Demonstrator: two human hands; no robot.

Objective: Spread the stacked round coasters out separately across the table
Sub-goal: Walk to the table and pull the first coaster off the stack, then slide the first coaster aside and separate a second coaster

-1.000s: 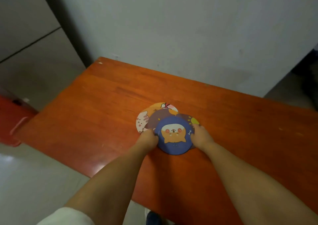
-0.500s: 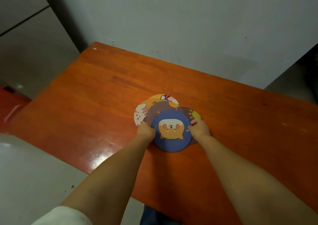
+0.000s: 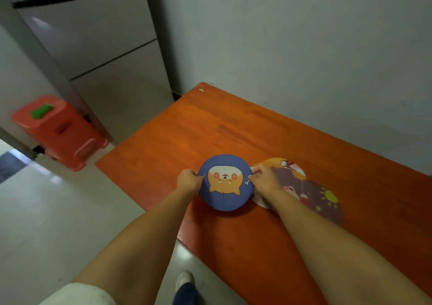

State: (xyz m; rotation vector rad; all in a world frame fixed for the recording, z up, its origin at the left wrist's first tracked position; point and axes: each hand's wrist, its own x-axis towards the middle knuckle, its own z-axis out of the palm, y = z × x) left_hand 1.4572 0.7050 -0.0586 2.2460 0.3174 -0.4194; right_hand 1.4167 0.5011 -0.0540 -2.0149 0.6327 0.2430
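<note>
A blue round coaster with an orange dog face is held just above the orange wooden table, near its left end. My left hand pinches its left rim and my right hand pinches its right rim. To the right, the remaining coasters lie overlapped on the table: an orange one at the back, a brown one over it, and a dark purple one with a yellow sun nearest the right. My right forearm hides part of them.
The table's left edge and front corner are close to the blue coaster. A red plastic stool stands on the pale floor at left, beside a grey refrigerator. A white wall runs behind the table. My shoe shows below.
Both hands have lifted the blue coaster off the pile and carried it left, away from the other coasters. The view has swung left, bringing the stool and refrigerator into sight.
</note>
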